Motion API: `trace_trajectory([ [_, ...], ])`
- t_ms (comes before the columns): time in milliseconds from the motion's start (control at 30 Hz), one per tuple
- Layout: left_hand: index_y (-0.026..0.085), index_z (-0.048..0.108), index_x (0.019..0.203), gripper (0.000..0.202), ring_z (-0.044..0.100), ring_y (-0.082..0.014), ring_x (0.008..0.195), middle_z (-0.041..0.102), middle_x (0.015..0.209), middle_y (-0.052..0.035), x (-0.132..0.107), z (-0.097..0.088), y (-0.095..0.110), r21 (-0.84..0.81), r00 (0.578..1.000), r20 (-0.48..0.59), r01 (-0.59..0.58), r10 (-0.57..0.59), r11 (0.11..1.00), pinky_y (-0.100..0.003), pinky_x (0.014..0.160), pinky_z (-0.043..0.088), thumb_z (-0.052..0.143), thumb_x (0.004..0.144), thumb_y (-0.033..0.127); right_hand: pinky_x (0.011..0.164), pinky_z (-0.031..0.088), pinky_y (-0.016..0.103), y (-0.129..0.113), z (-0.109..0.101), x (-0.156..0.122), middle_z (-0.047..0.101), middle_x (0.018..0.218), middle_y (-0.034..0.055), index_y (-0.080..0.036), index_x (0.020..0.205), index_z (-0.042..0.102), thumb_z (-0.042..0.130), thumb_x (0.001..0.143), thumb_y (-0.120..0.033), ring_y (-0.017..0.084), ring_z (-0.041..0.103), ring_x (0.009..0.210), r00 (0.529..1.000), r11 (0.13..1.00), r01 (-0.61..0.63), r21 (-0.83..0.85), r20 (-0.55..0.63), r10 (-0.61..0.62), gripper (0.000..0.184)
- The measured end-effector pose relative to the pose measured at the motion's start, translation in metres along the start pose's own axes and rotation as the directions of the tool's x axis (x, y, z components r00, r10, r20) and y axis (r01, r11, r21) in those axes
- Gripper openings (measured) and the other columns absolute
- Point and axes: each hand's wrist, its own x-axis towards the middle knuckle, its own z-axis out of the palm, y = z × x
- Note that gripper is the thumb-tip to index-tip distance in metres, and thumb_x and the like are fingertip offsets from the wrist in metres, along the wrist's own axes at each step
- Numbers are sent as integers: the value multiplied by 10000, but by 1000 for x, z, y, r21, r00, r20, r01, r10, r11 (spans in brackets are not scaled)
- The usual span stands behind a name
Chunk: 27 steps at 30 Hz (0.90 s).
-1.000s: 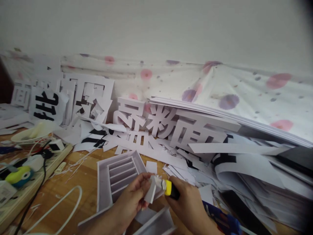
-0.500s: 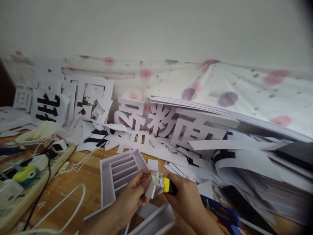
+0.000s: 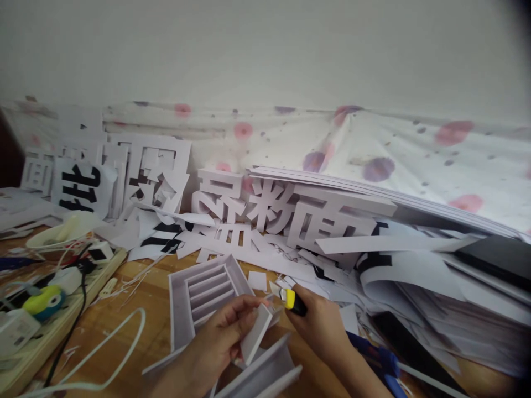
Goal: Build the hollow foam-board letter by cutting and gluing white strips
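My left hand (image 3: 226, 331) is closed on a small white foam board piece (image 3: 256, 334), pinched between thumb and fingers and tilted. To its right, my right hand (image 3: 321, 320) grips a utility knife (image 3: 291, 299) with a yellow and black handle. The knife's front end points left, just above and apart from the piece, and thin white slivers show near it. Under my left forearm lies a white foam letter shape (image 3: 179, 301) with raised walls, partly covered by my left hand and arm. A white channel-shaped part (image 3: 269, 373) is below the piece.
A cream power strip (image 3: 112, 271) with plugs and cables runs along the left. At the right lies a blue glue gun (image 3: 375, 354) beside a long black strip (image 3: 409, 351). Cut white letters (image 3: 269, 204), scraps and sheets are heaped along the back.
The knife has moved away from the piece, slightly up and to the right. My left hand has turned the piece, so its broad face now shows. The view has shifted slightly.
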Motion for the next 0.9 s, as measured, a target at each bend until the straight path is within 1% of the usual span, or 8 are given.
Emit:
trace_trajectory([
  [167, 254, 667, 991, 365, 419, -53, 517, 524, 662, 49, -12, -2, 12, 66, 991, -89, -98, 104, 993, -175, 455, 289, 722, 703, 471, 539, 312, 247, -9, -7, -2, 691, 700, 22, -232, 782, 558, 489, 806, -244, 207, 645, 649, 999, 997, -46, 54, -4, 47, 74],
  [267, 256, 666, 1033, 411, 423, -64, 547, 518, 686, 45, -17, -7, 22, 107, 971, -168, -153, 170, 982, -176, 472, 318, 734, 685, 466, 519, 326, 248, -12, -11, -5, 687, 698, 39, -219, 844, 524, 465, 841, -293, 220, 644, 632, 990, 992, -119, 42, 74, 116, 95],
  [400, 278, 673, 1043, 401, 426, -75, 575, 495, 715, 51, -26, -16, 33, 193, 926, -253, -236, 281, 952, -189, 509, 357, 747, 674, 416, 543, 407, 269, 0, -1, -19, 698, 731, 75, -175, 951, 520, 448, 825, -205, 242, 666, 669, 985, 993, -119, 13, 124, 116, 148],
  [467, 280, 672, 1055, 390, 435, -83, 579, 520, 730, 43, -28, -22, 35, 236, 912, -249, -270, 327, 933, -205, 523, 374, 738, 686, 388, 561, 451, 289, 11, 13, -30, 711, 847, 127, -148, 1055, 528, 444, 816, -175, 262, 682, 732, 997, 997, -54, -52, 59, 57, 255],
  [533, 267, 666, 1081, 403, 448, -95, 590, 553, 740, 27, -28, -28, 34, 269, 905, -227, -298, 361, 916, -216, 527, 381, 732, 694, 357, 583, 485, 302, 20, 30, -42, 653, 1104, 191, -141, 1167, 509, 465, 800, -164, 279, 681, 829, 999, 991, 42, -125, -7, -43, 370],
  [667, 237, 647, 1124, 477, 474, -113, 610, 568, 724, 16, -22, -37, 37, 330, 921, -155, -293, 358, 897, -222, 525, 385, 759, 662, 278, 579, 513, 324, 28, 52, -59, 647, 1108, 218, -72, 1324, 416, 417, 829, -140, 270, 696, 746, 999, 969, -26, -247, 11, 30, 499],
  [767, 225, 671, 1073, 430, 494, -117, 637, 576, 760, 9, -19, -40, 44, 391, 941, -119, -249, 317, 886, -233, 560, 406, 759, 654, 262, 569, 524, 338, 28, 50, -62, 642, 1124, 231, -66, 1332, 426, 441, 801, -115, 298, 698, 799, 987, 963, -29, -267, 143, 70, 533],
  [900, 228, 686, 1043, 373, 511, -123, 674, 583, 779, 8, -15, -41, 51, 435, 944, -104, -241, 314, 868, -246, 611, 416, 730, 673, 246, 595, 530, 361, 22, 28, -55, 695, 980, 190, -125, 1210, 567, 517, 770, -105, 316, 697, 790, 958, 950, -3, -311, 271, 92, 443],
])
